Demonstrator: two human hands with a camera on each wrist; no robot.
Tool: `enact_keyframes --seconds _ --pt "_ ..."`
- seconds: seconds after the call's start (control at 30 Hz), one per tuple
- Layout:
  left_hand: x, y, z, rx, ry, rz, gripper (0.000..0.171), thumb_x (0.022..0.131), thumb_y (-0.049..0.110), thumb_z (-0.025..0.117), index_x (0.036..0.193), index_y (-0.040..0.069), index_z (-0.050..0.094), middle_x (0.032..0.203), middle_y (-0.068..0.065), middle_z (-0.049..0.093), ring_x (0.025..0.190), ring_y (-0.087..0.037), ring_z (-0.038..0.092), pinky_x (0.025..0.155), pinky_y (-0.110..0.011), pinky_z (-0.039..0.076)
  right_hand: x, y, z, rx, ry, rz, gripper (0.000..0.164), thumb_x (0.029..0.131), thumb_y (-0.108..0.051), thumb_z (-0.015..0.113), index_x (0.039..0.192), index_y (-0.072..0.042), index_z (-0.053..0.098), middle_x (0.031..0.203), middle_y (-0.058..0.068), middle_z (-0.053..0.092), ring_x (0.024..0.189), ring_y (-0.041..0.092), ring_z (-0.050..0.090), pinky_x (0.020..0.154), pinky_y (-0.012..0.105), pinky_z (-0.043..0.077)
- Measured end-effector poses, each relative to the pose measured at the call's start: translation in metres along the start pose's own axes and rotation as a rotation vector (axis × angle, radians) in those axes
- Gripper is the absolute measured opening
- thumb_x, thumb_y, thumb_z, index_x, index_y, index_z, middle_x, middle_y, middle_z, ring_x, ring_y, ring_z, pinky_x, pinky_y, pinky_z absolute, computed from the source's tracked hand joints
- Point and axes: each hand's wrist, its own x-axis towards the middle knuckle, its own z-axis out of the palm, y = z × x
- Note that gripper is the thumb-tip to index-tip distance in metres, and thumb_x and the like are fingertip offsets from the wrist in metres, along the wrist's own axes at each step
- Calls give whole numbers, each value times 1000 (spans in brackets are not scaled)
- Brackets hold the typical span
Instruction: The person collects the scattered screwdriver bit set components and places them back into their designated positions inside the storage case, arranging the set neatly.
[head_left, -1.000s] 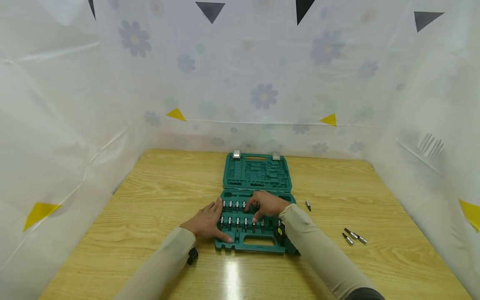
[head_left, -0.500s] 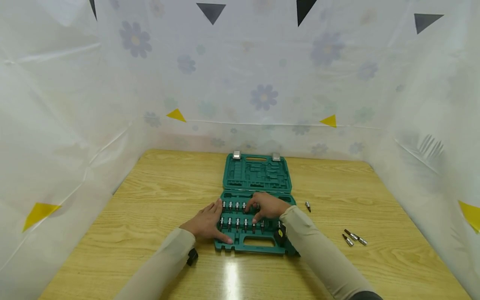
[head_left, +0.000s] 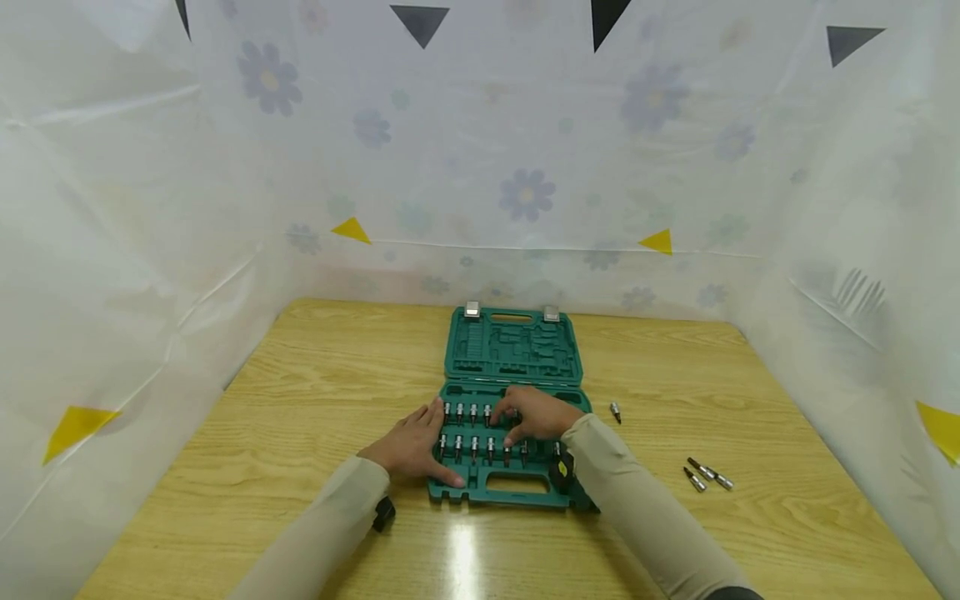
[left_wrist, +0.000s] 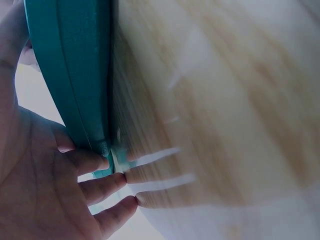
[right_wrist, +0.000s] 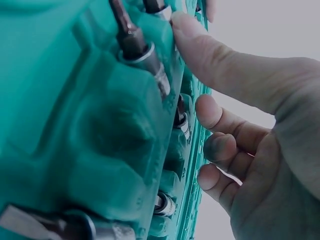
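Note:
A green tool case (head_left: 517, 498) lies opened out on the wooden table, with two rows of metal bit sockets (head_left: 474, 448) in its near half. My left hand (head_left: 408, 443) rests on the left edge of this half, thumb on the front corner; in the left wrist view its fingertips reach down the case's side to the table. My right hand (head_left: 538, 413) is over the right part of the rows. In the right wrist view its thumb (right_wrist: 200, 50) touches the tray by a bit socket (right_wrist: 157, 9), other fingers loosely bent; the index finger is mostly hidden.
The case's lid (head_left: 513, 342), with moulded hollows and two metal latches, lies toward the back. One loose bit socket (head_left: 616, 412) lies right of the case. Several more (head_left: 694, 479) are farther right on the table (head_left: 337, 358). White patterned sheets (head_left: 480, 167) enclose the table.

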Motion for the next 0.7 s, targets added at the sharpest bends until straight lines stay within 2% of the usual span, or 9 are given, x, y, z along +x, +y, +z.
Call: enact_keyframes --seconds 0.5,0.7 --pt "1 1 0 3 -3 4 129 70 69 72 154 -1 3 160 -17 1 146 -37 10 114 -54 17 -8 4 3 -32 20 -33 31 86 -26 74 114 -12 70 94 -1 53 83 15 50 73 33 45" --pt "0 1 -1 2 -1 7 129 70 68 72 154 -1 3 160 -17 1 146 -37 11 114 -55 17 -15 12 3 -25 62 -61 31 89 -30 70 115 -14 69 96 -2 54 86 14 52 74 34 46"
